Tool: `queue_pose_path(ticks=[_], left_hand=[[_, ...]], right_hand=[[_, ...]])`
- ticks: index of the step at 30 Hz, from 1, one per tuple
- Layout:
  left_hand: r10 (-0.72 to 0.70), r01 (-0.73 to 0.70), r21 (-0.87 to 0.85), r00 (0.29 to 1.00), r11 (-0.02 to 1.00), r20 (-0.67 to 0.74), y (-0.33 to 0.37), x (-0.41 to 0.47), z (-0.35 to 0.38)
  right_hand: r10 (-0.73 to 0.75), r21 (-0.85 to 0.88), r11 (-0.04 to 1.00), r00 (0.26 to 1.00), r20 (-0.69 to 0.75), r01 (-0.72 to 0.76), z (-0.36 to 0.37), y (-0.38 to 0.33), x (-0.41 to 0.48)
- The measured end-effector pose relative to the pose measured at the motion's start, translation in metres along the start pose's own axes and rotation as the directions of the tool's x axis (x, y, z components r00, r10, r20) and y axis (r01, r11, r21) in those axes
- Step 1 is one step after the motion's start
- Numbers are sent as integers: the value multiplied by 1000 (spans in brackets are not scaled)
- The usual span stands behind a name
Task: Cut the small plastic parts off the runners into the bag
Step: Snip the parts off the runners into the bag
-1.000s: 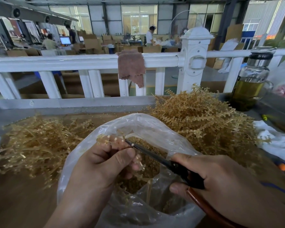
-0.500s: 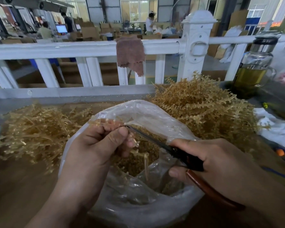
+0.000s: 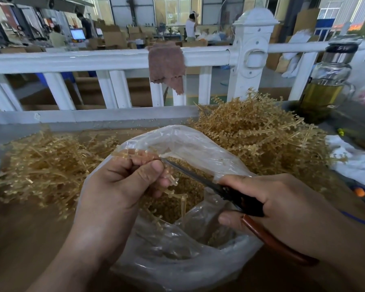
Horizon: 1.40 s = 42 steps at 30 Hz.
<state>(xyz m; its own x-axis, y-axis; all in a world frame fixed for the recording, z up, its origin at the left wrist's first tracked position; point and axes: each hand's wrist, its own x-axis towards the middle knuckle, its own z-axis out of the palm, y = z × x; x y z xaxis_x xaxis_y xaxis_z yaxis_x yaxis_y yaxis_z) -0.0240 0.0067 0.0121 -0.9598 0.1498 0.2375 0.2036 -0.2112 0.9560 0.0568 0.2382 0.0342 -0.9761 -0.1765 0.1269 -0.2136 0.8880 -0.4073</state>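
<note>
Runner (image 3: pixel 135 154): pale amber, translucent, a thin stem with short side stubs carrying small parts. It is pinched in the left hand (image 3: pixel 118 186), thumb curled over the stem against the fingers. Its long axis runs from upper left above the fingers down to lower right, and the tail end hangs below the thumb over the bag's mouth.

Scissors (image 3: pixel 198 175): come in from the right, with the blade pointing up and left. The tip meets the runner just above the thumb. The blades look nearly together, and I cannot tell if a part sits between them. The right hand (image 3: pixel 287 209) is wrapped round the black and red-brown handles. It is the cutting hand; the left only feeds.

Bag (image 3: pixel 188 140): clear plastic, open, directly under the cut point. Loose cut parts (image 3: pixel 177 207) are heaped inside, so a snipped part should likely drop straight in.

A heap of uncut runners (image 3: pixel 261 133) lies beyond the bag on the right, and a flatter heap (image 3: pixel 40 161) lies on the left, both on the brown table (image 3: pixel 19 239).
</note>
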Motion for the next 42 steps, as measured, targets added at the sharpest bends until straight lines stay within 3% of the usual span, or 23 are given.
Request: queue_pose_path(ticks=[12,20,42], left_hand=[[13,-11,87,1000,996,-18,-3,-1,-2],[-6,5,54,1000,999,12,-5,0,-4],[-50,54,-26,991,998,125,-4,2,-3]], right_hand=[[-34,-23,999,999,-17,33,-2,1,0],[-11,-82,997,1000,-21,9,-6,-4,-2],[-49,12,999,998,-47,49,1,6,0]])
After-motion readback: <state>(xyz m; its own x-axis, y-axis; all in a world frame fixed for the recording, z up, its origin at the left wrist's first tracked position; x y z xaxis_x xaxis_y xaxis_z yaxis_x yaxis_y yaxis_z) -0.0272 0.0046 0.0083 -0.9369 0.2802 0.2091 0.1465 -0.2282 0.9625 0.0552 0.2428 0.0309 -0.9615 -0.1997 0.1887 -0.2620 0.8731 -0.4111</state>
